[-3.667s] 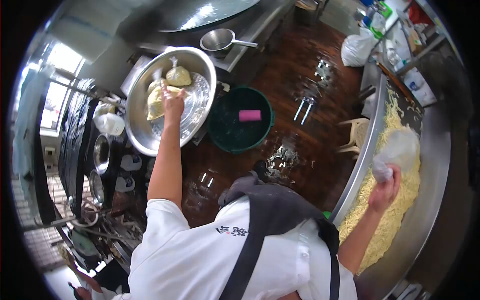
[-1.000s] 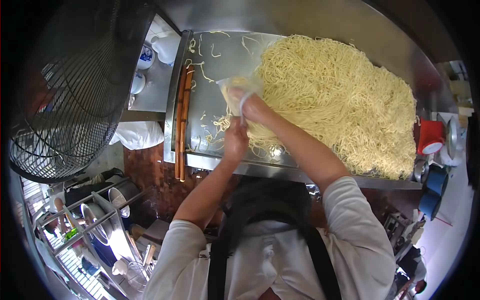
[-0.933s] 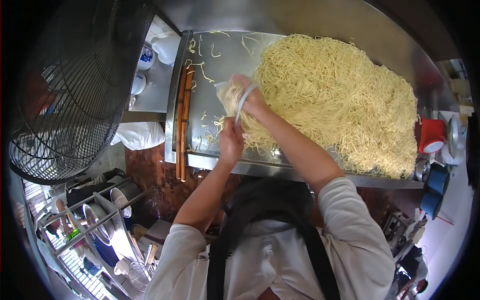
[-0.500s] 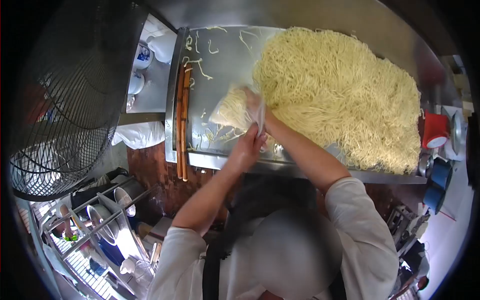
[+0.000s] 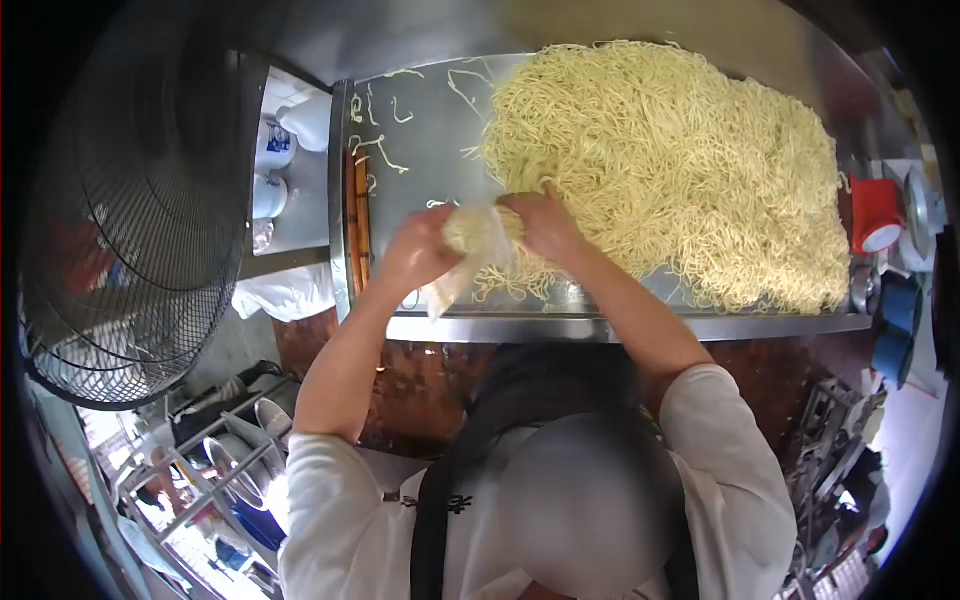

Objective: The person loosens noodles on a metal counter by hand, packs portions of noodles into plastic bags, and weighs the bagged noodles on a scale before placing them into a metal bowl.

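Note:
My left hand (image 5: 415, 252) is closed around a clear plastic bag (image 5: 447, 286) with pale noodles bunched inside it. The bag lies tilted between my two hands, low over the metal table, and looks slightly blurred. On its other side, my right hand (image 5: 543, 226) is at the left edge of a large noodle pile (image 5: 670, 170). Its fingers are curled into the strands, and the thumb side is close to the bag's mouth. Some of those fingertips are hidden by noodles.
Loose strands lie on the metal tray table (image 5: 430, 130). Two wooden rods (image 5: 357, 225) rest along its left edge, with white containers (image 5: 272, 145) beyond. A large wire fan guard (image 5: 140, 250) stands at far left. A red container (image 5: 877, 215) is at the right end.
My right hand has come out of the bag and moved to the noodle pile's edge. My left hand has shifted left and up with the bag. The view has shifted slightly.

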A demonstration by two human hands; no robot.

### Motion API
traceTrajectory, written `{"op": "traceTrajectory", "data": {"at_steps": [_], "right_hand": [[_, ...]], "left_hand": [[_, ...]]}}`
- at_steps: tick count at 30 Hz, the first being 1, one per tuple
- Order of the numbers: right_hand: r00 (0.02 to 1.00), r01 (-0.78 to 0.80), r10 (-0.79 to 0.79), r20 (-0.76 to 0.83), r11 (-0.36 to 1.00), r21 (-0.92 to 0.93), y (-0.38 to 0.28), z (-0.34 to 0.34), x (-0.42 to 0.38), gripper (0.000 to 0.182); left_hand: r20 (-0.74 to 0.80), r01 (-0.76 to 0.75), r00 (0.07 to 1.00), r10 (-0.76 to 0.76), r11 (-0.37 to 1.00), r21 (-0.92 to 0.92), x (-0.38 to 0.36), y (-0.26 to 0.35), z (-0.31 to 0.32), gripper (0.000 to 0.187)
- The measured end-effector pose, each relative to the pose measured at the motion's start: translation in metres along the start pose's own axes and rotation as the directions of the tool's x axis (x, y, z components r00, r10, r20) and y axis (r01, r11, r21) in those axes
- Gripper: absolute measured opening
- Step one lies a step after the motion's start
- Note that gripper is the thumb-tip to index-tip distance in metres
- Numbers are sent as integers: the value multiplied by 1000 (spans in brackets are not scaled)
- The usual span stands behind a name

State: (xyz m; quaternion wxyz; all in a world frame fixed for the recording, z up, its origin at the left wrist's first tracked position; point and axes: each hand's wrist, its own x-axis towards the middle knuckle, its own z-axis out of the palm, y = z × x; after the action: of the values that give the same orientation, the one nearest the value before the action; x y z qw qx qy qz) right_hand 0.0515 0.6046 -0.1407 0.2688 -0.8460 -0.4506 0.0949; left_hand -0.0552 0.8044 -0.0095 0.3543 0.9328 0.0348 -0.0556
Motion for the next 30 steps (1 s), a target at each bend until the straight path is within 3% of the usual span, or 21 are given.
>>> {"op": "traceTrajectory", "data": {"at_steps": [3,5,7,9,11,13,15,16,17,19,20,21,22,23,24,25,26,27,28,30], "right_hand": [[984,-160,135,116,955,250,18,-51,6,36],[993,-78,105,-54,926,370,26,-91,2,34],[928,-373,358,106,908,194,30,-140,-2,31],[935,-353,349,55,927,126,75,-157,-15,25],[952,-287,296,-72,950,120,107,-179,-34,19],[786,-597,618,-32,771,222,138,-210,-48,34],[834,-442,479,-274,877,189,217,-229,-89,37],[822,-499,523,-224,852,159,240,-245,-97,39],[805,-553,567,-176,824,125,250,-255,-99,42],[759,-647,651,-14,752,-123,247,-245,-91,40],[719,-663,694,47,705,-252,241,-242,-81,40],[704,-575,706,79,630,-522,196,-239,-63,42],[679,-426,725,110,512,-746,140,-229,-46,45],[842,-360,538,30,603,-712,125,-200,-41,35],[862,-313,491,125,710,-630,76,-183,-22,24],[938,-210,299,178,894,-395,20,-175,-14,21],[952,-147,203,230,960,-239,7,-128,-8,22],[961,34,42,272,963,-267,9,-61,-4,21],[980,140,-116,164,980,-139,-4,-25,0,22],[936,325,-348,-56,913,-245,1,42,12,21]], "left_hand": [[-28,63,998,-63,998,-13,-15,49,-56,34],[9,158,987,-158,987,-23,-24,61,-72,32],[44,168,985,-169,986,12,-27,63,-72,28],[78,172,981,-176,983,60,-24,68,-67,27],[66,80,994,-86,992,96,-20,61,-66,26],[57,28,998,-35,994,109,-21,50,-71,26],[38,12,999,-16,994,106,-23,38,-82,27],[13,30,999,-33,982,188,-23,43,-82,28],[25,-49,999,45,978,201,-19,28,-71,29],[45,-215,977,211,948,233,-7,-14,-42,35],[49,-187,982,182,911,368,-6,-3,-29,45],[19,-231,966,258,828,512,-6,-22,-7,46],[-80,-162,964,255,795,585,-11,-33,16,50],[-177,-86,949,260,756,649,-16,-37,36,55],[-324,58,937,132,855,515,-22,-28,53,59],[-442,193,897,-19,916,353,-33,-16,72,65],[-434,202,898,-73,944,260,-43,-11,91,72],[-410,220,903,-128,958,186,-47,-13,110,70],[-421,269,889,-179,949,163,-45,-14,126,61],[-434,334,854,-288,942,33,-41,-36,145,46]]}}
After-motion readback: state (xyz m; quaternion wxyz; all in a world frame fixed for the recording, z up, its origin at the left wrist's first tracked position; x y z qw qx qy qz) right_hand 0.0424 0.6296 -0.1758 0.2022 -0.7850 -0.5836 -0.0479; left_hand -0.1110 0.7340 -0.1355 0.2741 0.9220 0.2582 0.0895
